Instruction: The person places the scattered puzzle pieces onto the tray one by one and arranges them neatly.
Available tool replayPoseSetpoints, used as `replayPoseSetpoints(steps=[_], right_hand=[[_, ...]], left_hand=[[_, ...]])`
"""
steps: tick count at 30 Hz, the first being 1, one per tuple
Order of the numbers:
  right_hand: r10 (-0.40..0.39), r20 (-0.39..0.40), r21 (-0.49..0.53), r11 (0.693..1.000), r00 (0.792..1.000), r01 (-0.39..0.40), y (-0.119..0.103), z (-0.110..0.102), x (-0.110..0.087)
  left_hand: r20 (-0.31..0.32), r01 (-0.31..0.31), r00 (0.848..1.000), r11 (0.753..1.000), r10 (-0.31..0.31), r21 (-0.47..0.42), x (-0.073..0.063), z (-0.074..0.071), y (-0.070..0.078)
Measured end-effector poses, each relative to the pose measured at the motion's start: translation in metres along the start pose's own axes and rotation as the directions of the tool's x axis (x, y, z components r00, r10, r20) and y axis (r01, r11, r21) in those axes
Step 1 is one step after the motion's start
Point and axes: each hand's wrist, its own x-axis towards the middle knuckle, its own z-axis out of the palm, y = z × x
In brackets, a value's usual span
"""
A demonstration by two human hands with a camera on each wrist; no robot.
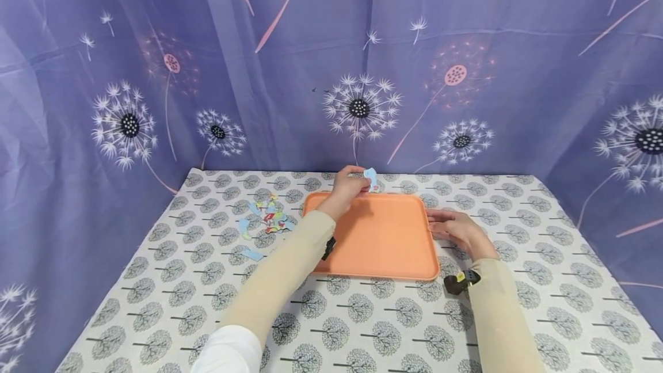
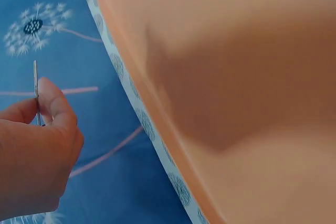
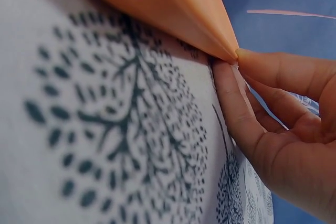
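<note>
My left hand (image 1: 346, 189) pinches a light blue puzzle piece (image 1: 370, 176) between thumb and fingers, above the far edge of an orange tray (image 1: 383, 240). In the left wrist view that puzzle piece (image 2: 36, 82) shows edge-on, thin and upright. At the tray's right side is my right hand (image 1: 461, 230). The right wrist view shows its thumb on the tray's rim (image 3: 223, 43) and its index finger just under it, pinching the edge. Nothing lies on the visible part of the tray; my left forearm hides its near left part.
Left of the tray lies a loose pile of puzzle pieces (image 1: 274, 222) in blue, red, green and yellow. A blue piece (image 1: 252, 254) sits apart, nearer to me. The tree-print tablecloth (image 1: 362, 332) reaches back to a purple dandelion curtain (image 1: 290, 102).
</note>
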Motion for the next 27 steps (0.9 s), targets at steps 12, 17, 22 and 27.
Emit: replayPoseSetpoints(steps=[12, 17, 22, 27], right_hand=[[-0.005, 0.01, 0.002, 1.0, 1.0, 0.005, -0.001, 0.001, 0.001], [-0.007, 0.009, 0.017, 1.0, 1.0, 0.007, 0.0, 0.0, 0.0], [-0.002, 0.014, 0.025, 1.0, 1.0, 0.002, 0.0, -0.001, 0.001], [0.012, 0.013, 0.025, 1.0, 1.0, -0.013, -0.001, 0.001, 0.002]], left_hand=[[-0.024, 0.034, 0.999, 0.999, -0.035, -0.018, 0.012, 0.05, -0.018], [-0.003, 0.073, 0.997, 0.997, -0.073, 0.004, 0.021, 0.062, -0.034], [-0.002, 0.127, 0.992, 0.992, -0.127, 0.018, 0.012, 0.074, -0.033], [-0.013, 0.186, 0.983, 0.982, -0.186, 0.042, 0.008, 0.081, -0.034]])
